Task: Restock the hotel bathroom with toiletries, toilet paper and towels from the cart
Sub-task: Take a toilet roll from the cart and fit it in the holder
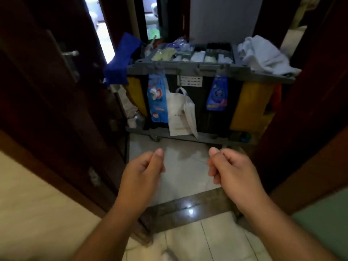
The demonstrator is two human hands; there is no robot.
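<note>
A grey housekeeping cart [188, 69] stands just beyond the doorway, straight ahead. Its top tray [199, 56] holds compartments of small white and dark toiletry items, blurred. A heap of white towels [263, 55] lies on its right end. My left hand [143, 170] and my right hand [233, 166] hover side by side over the floor in front of the cart. Both have curled fingers with the thumb on top, and both hold nothing. Neither hand touches the cart.
A blue cloth [120, 63] hangs off the cart's left corner. A white bag [180, 113] and two blue packets [157, 98] [216, 95] hang on its front between yellow sacks [252, 106]. A dark door [70, 53] flanks the left. A dark threshold [188, 210] crosses the floor.
</note>
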